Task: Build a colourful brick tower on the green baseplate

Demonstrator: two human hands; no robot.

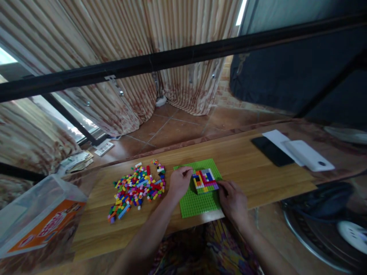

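A low block of multicoloured toy bricks [205, 181], with red, white, blue, orange and yellow pieces, sits on a green studded baseplate [197, 204]. To its left is my left hand [180, 181], thumb and fingertips pinched together close to its upper left corner. Whatever that pinch holds, if anything, is too small to make out. My right hand [233, 199] rests by the baseplate's right edge, with curled fingers gripping the right side of the brick block. Left of the baseplate, loose toy bricks [137, 185] lie in a spread-out pile.
The wooden table [237, 156] also carries a black phone-like slab [272, 151] and a white device [308, 156] at the right. A clear plastic tub [48, 194] with an orange label stands at the left. A dark metal bar [172, 57] crosses beyond the table, before curtains [114, 34].
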